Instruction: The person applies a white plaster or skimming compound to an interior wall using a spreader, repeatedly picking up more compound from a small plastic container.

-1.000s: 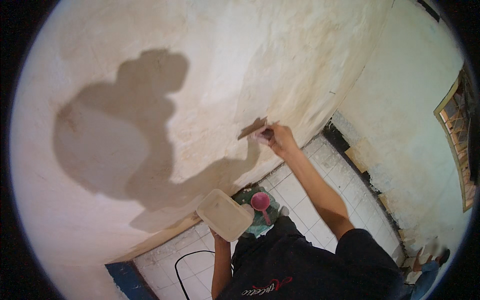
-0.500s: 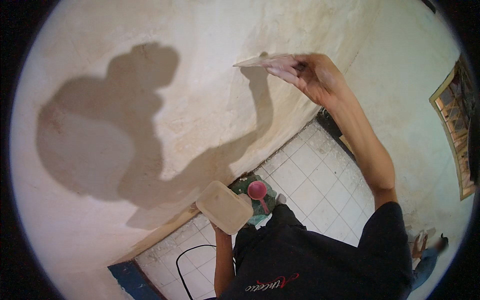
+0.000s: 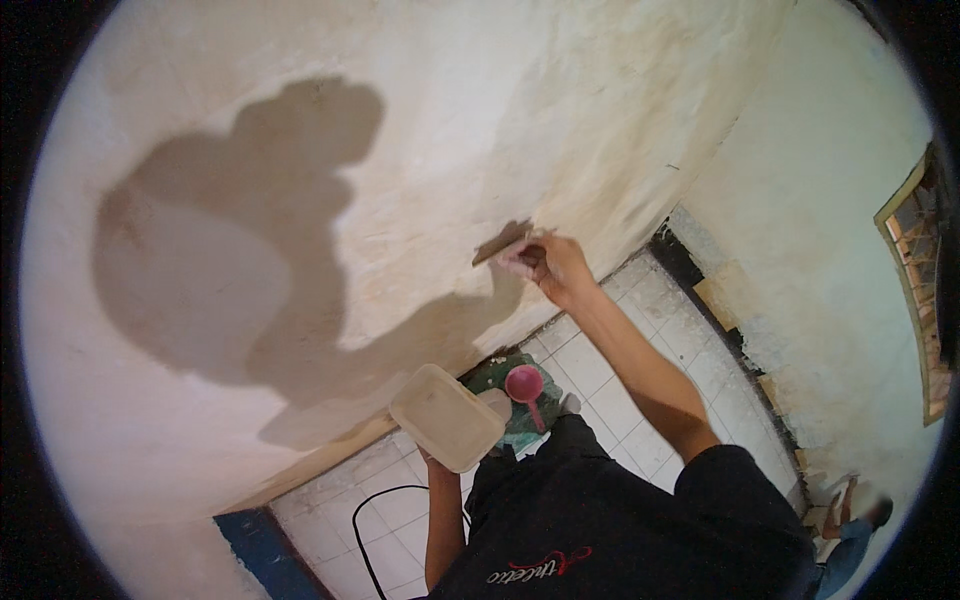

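Observation:
My right hand [image 3: 556, 270] is raised at the pale wall [image 3: 420, 220], its fingers closed on a thin flat scraper [image 3: 500, 252]. The scraper's edge is close to or against the wall, and a dark shadow lies just above it. Lower down, my left hand [image 3: 433, 463] holds a pale rectangular plastic tub [image 3: 447, 418] from beneath; the tub hides most of the fingers. Whatever is in the tub cannot be made out.
A pink dipper [image 3: 524, 384] rests on a green sack-like bundle [image 3: 548, 412] by my feet. A black cable [image 3: 358, 525] curves over the white tiled floor [image 3: 605, 385]. Another person [image 3: 851, 540] works by the right-hand wall, below a barred window [image 3: 915, 250].
My right hand has come down along the wall with the scraper, its elbow drawn in. The tub in my left hand has stayed nearly in place.

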Tool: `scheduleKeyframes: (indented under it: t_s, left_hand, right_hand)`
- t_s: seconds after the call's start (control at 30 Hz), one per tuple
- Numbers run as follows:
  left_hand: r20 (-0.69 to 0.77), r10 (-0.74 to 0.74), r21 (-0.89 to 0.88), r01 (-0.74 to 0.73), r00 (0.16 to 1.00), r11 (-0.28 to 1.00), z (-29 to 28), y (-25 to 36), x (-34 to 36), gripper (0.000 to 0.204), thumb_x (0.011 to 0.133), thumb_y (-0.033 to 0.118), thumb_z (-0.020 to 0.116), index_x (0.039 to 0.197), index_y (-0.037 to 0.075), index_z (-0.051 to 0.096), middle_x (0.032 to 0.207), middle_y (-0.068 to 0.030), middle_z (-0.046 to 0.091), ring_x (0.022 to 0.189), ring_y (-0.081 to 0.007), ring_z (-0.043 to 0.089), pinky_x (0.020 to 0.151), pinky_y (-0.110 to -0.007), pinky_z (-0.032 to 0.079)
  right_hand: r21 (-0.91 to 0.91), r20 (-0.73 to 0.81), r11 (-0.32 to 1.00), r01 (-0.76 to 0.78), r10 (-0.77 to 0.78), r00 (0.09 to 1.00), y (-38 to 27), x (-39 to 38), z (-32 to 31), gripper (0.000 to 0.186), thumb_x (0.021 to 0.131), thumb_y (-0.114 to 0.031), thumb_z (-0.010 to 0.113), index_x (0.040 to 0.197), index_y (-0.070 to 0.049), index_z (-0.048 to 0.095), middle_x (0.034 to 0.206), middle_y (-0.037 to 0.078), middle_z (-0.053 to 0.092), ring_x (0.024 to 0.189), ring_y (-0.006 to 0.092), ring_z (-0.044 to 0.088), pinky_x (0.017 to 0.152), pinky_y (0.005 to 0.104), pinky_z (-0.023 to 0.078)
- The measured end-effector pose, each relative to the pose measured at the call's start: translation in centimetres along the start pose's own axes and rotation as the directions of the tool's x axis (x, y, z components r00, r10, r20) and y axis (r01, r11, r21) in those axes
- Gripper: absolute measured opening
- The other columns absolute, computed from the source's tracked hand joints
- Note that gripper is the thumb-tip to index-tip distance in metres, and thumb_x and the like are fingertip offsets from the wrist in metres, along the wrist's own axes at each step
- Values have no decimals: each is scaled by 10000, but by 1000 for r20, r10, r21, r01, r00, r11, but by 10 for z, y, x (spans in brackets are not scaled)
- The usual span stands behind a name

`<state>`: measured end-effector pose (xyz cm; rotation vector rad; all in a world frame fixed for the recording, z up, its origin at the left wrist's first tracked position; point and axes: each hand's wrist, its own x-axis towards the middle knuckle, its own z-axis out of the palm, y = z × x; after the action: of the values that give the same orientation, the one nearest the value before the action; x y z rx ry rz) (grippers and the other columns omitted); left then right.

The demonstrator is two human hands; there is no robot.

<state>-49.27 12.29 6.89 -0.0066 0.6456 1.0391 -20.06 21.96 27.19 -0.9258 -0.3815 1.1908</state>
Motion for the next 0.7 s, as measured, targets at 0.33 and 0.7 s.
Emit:
scheduleKeyframes:
  t_s: [0.33,0.7]
  left_hand:
    - [117,76,31,-80,990,996,-26,-7,5,783,913,688,363,1492,167,284,1492,-94,374,1321,-355,414,1093,-578,340]
    - [74,134,13,-135,988,991,-35,1,-10,776,912,682,374,1482,160,302,1473,-97,397,1301,-348,436,1081,-565,359]
  right_hand:
    - [24,174,998,65,-68,982,-144,-61,83,262,935,-43,396,1032,182,486,1086,302,587,977,381,649,881,384,593]
    - [-12,-150,979,203,-203,968,-29,-47,-59,266,945,-95,452,1083,91,582,985,187,659,834,281,674,731,397,601]
